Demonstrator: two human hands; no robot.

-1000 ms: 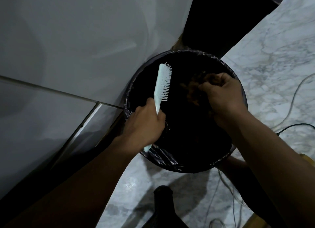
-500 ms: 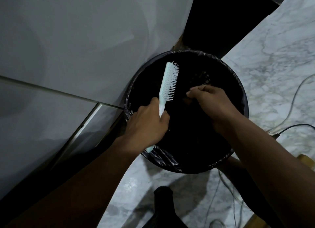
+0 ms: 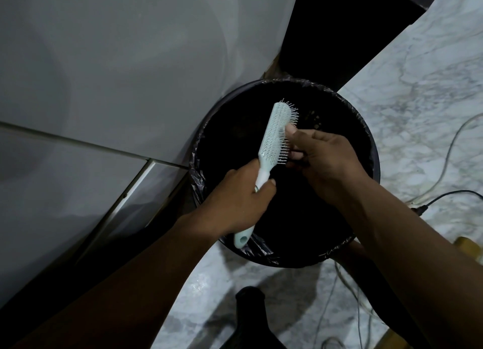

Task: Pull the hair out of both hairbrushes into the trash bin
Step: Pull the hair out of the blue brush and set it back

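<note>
A pale mint hairbrush [image 3: 274, 139] is held upright over the round black trash bin [image 3: 366, 145], which is lined with a black bag. My left hand [image 3: 235, 202] is closed around the brush's handle, and the handle's end pokes out below my palm. My right hand [image 3: 324, 155] is at the bristles on the brush's right side, fingertips pinched against them. Whether hair sits between those fingers is too dark to tell. Only one brush is in view. A few light specks show deep inside the bin.
A grey wall and a panel with a metal strip [image 3: 125, 192] stand left of the bin. The marble floor [image 3: 418, 100] on the right carries loose cables [image 3: 449, 150]. A dark bottle-like shape [image 3: 251, 317] rises at the bottom centre.
My right hand dropped a clump of hair into the bin, then came back left to the bristles. The brush tilted slightly right and rose a little.
</note>
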